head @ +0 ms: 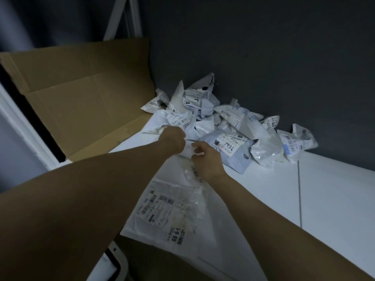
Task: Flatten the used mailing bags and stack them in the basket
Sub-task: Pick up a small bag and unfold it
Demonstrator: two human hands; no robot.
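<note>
Head view, then: what have the hands got?
— Both are on one white mailing bag (162, 207). The left hand (174, 138) is curled almost to a fist on the bag's far edge. The right hand (205, 159) pinches the same edge just beside it, thumb against bent fingers.
— Where does the bag lie?
— Label up on the white surface (334, 199), running from the hands back toward the near edge. It is wrinkled, not yet flat.
— What could go wrong?
— The hands sit right at the foot of the pile of crumpled bags (213, 118) in the far corner, against the dark wall (263, 57). The left knuckles look to be touching the nearest ones. A pull on that edge may drag neighbours along, or tip the blue-grey bag marked 7936 (229, 151) over it.
— And the grip itself?
— Both pinches are close together on slick film, I'd judge. Tension there would ruck the middle rather than spread it, and the film could slide out of the fingers. Trapped air would puff it up again.
— The basket?
— I can't place it. A white rounded object (113, 262) shows at the lower left, but whether that is the basket I cannot tell. The flattened cardboard box (81, 98) stands at the left edge, close enough to catch a swung bag.
</note>
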